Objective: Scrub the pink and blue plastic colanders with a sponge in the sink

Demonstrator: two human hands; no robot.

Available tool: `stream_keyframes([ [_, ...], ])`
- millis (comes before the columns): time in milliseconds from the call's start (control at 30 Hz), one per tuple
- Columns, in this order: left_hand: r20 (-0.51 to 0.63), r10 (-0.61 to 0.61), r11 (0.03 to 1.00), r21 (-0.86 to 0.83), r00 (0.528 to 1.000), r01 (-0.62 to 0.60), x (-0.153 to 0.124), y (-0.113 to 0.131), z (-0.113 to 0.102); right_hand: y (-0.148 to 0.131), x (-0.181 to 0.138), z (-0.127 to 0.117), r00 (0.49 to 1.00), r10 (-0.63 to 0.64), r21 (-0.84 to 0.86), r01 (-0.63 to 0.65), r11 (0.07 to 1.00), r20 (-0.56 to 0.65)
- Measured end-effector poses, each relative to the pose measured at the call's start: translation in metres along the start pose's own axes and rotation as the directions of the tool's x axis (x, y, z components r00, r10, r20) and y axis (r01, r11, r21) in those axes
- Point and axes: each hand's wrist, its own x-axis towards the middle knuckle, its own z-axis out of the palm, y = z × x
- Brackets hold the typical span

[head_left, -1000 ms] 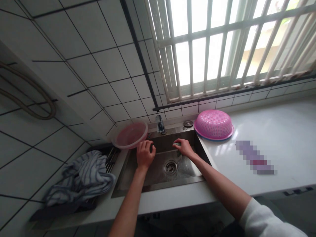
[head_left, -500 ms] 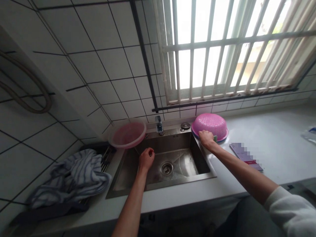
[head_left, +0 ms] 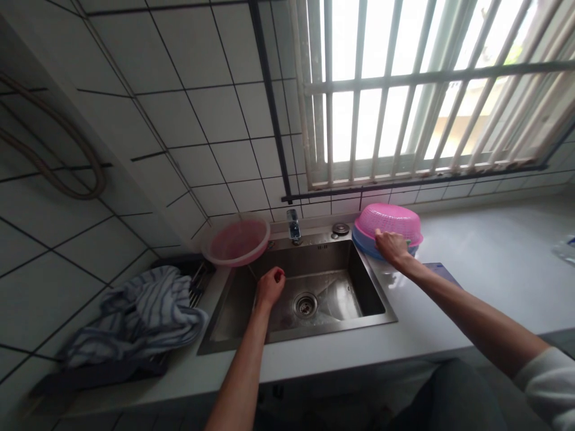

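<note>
A pink plastic colander (head_left: 395, 216) sits upside down over a blue basin (head_left: 366, 242) on the counter, right of the sink. My right hand (head_left: 390, 246) is closed on the colander's near rim, which is raised and tilted off the basin. Something small and green shows beside that hand, partly hidden by it. Over the left half of the steel sink (head_left: 335, 290), my left hand (head_left: 271, 287) is held with its fingers curled together. Whatever those fingers may hold is too small or hidden to make out.
A pink basin (head_left: 238, 242) rests at the sink's back left corner, near the faucet (head_left: 293, 224). A round drain cover (head_left: 340, 228) lies behind the sink. Striped cloth (head_left: 148, 311) is piled on a rack at left. A flat purple item (head_left: 442, 272) lies partly behind my right forearm.
The near side of the pink colander has risen in my right hand, showing more of the blue basin. My left hand stays over the sink. The view has shifted slightly.
</note>
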Motion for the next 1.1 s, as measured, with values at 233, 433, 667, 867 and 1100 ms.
stream_keyframes([
  [233, -0.002, -0.005, 1.000, -0.010, 1.000, 0.005, 0.000, 0.001, -0.001, 0.066, 0.019, -0.020, 0.873, 0.294, 0.173, -0.244, 0.954, -0.390],
  [433, -0.022, -0.008, 0.999, -0.054, 1.000, 0.007, 0.002, -0.002, 0.002, 0.072, 0.008, -0.061, 0.590, 0.416, 0.501, -0.024, 0.865, -0.692],
  [667, -0.195, -0.083, 0.996, -0.048, 0.977, 0.075, -0.002, -0.007, -0.005, -0.010, -0.045, -0.044, 0.614, 0.418, 0.679, 0.277, 0.680, -0.669],
  [867, -0.338, -0.154, 0.988, -0.078, 0.929, 0.135, -0.001, -0.008, -0.011, -0.038, -0.075, -0.005, 0.732, 0.198, 0.687, 0.460, 0.562, -0.652],
  [1100, -0.323, -0.173, 0.981, -0.142, 0.930, 0.133, 0.001, -0.005, -0.016, -0.075, -0.050, 0.019, 0.947, -0.171, 0.693, 0.317, 0.647, -0.273],
])
